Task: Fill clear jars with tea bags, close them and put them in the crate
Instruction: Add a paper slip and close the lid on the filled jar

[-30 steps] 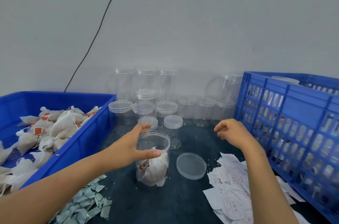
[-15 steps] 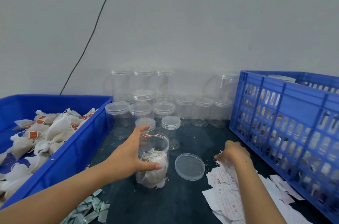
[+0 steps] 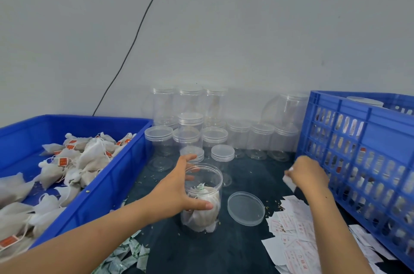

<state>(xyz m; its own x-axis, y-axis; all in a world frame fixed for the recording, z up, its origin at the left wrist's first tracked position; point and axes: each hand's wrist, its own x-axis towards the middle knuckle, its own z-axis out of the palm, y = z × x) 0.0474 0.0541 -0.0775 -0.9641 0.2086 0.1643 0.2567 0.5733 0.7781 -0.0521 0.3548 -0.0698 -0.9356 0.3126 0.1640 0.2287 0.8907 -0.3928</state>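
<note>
The left hand (image 3: 177,193) holds the open jar (image 3: 202,199) of tea bags (image 3: 205,204), fingers curled round it. The right hand (image 3: 307,175) pinches a paper slip (image 3: 289,180) near the crate (image 3: 363,161). The lid (image 3: 246,208) lies flat beside the jar.

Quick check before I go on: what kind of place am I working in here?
Probably a small hand-packing station for tea: a blue bin heaped with tea bags, rows of empty clear jars against a bare wall, and a blue crate for filled ones.

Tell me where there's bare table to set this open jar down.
Bare dark table lies between the open jar, the loose lid, the capped empty jars and the right hand. Crowded: paper slips front right, sachets front left, crate at the right edge.
</note>
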